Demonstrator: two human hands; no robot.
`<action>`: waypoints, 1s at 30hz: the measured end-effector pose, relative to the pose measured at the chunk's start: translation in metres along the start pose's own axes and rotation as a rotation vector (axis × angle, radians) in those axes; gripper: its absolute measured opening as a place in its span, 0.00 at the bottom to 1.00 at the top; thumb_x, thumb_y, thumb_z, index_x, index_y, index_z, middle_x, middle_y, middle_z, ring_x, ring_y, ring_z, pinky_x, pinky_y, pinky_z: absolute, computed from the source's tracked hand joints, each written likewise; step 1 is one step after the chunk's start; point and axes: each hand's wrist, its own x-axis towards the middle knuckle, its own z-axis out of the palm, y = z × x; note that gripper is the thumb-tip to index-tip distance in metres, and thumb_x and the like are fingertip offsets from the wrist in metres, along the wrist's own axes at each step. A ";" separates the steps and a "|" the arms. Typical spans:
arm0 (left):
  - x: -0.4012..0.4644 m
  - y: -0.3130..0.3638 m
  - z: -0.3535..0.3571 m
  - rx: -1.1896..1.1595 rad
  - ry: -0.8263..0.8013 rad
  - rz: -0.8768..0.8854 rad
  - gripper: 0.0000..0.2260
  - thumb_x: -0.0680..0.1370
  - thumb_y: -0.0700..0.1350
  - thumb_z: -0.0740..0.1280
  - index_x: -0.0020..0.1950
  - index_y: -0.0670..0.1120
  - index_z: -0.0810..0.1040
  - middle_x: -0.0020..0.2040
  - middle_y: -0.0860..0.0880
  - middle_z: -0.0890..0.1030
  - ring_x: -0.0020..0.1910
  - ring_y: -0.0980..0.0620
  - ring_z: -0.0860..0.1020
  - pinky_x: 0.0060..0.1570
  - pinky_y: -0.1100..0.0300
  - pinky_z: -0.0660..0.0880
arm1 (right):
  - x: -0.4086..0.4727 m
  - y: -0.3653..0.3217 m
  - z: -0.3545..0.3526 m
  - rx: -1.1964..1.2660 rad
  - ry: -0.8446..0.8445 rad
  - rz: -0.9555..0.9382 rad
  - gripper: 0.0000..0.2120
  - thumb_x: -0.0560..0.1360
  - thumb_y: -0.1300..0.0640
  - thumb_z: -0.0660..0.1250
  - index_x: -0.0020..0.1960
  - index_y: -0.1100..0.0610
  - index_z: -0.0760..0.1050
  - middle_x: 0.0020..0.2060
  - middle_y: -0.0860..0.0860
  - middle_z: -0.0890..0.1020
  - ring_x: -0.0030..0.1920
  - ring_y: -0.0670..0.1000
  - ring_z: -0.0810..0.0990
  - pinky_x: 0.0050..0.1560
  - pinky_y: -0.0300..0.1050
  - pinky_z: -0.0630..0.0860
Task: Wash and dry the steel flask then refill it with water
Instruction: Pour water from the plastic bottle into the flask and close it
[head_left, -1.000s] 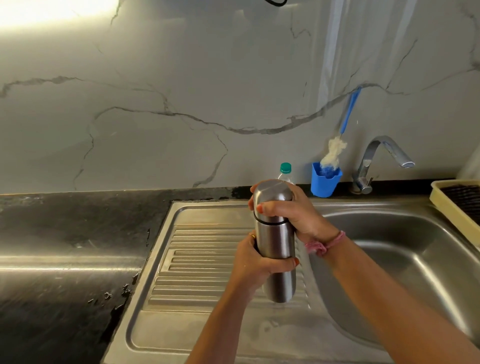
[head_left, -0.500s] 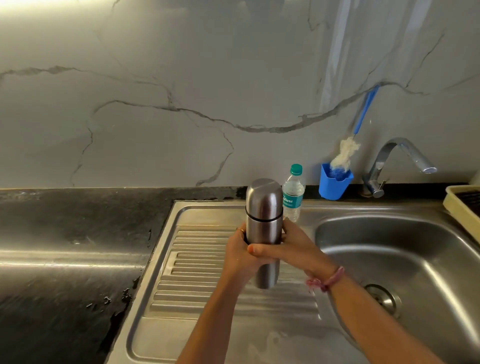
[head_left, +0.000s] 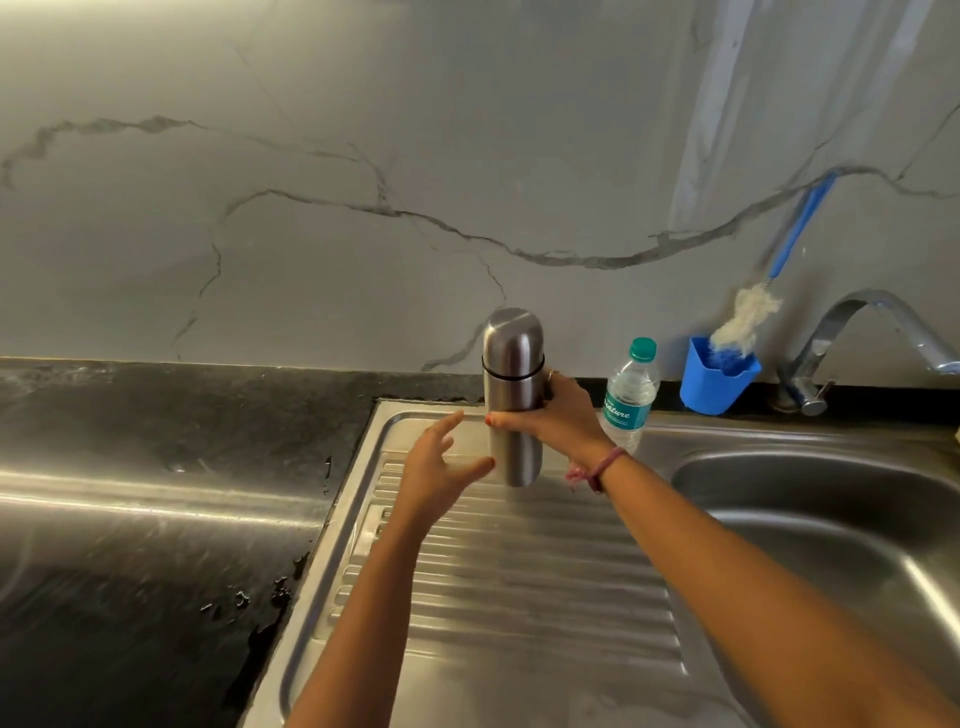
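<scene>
The flask (head_left: 512, 395) is held upright over the drainboard (head_left: 519, 571), cap on, gripped round its middle by the right hand (head_left: 558, 415); the left hand (head_left: 441, 467) is spread beside it, fingers apart, nothing held. Washing looks not yet begun (cap to be unscrewed first, by judgement). The body is best steadied low by the left hand while the cap is twisted by the right, then carried to the tap (head_left: 872, 332), brush (head_left: 748, 317) within reach.
</scene>
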 end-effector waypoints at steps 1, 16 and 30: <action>0.000 -0.007 -0.005 -0.063 0.036 -0.039 0.32 0.73 0.44 0.77 0.74 0.47 0.69 0.72 0.48 0.72 0.69 0.48 0.73 0.59 0.56 0.75 | 0.008 0.000 0.003 -0.005 0.012 0.012 0.23 0.63 0.50 0.80 0.53 0.50 0.74 0.46 0.44 0.80 0.48 0.44 0.78 0.53 0.37 0.75; 0.002 -0.054 -0.010 -0.492 0.316 -0.230 0.15 0.78 0.37 0.70 0.61 0.50 0.76 0.58 0.49 0.81 0.57 0.49 0.80 0.60 0.49 0.77 | 0.068 0.019 0.042 0.090 0.109 0.175 0.24 0.63 0.53 0.80 0.54 0.53 0.73 0.55 0.52 0.82 0.52 0.49 0.78 0.56 0.45 0.75; 0.011 -0.063 0.003 -0.495 0.288 -0.271 0.13 0.78 0.37 0.69 0.61 0.47 0.78 0.56 0.49 0.82 0.56 0.50 0.80 0.52 0.56 0.77 | 0.083 0.035 0.056 0.060 0.076 0.170 0.27 0.62 0.51 0.81 0.56 0.54 0.73 0.54 0.51 0.81 0.52 0.49 0.78 0.54 0.40 0.73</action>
